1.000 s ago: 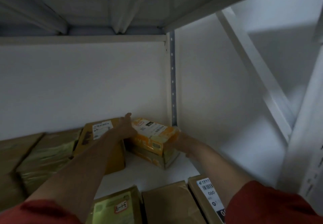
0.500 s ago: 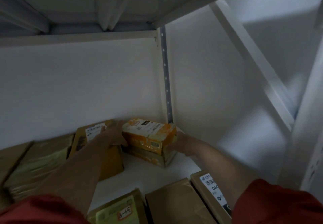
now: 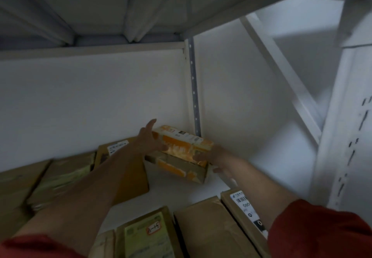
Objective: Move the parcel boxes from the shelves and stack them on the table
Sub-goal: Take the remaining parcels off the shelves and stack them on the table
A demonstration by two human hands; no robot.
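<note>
Two orange-and-white parcel boxes sit stacked in the shelf's back right corner. The upper orange box lies slightly askew on the lower orange box. My left hand holds the upper box's left end, thumb raised and fingers curled over its front face. On the right end of the same box my right hand grips, with fingertips on the front; one finger hangs by the lower box. Both forearms reach in from red sleeves.
A brown box with a white label stands just left of the stack, with more brown boxes further left. Several labelled boxes line the shelf's front edge. A perforated upright and the shelf above close in the space.
My left hand moved off the brown box's top onto the upper orange box's left end. My right hand closed on the right end, and the upper box now sits skewed on the lower one.
</note>
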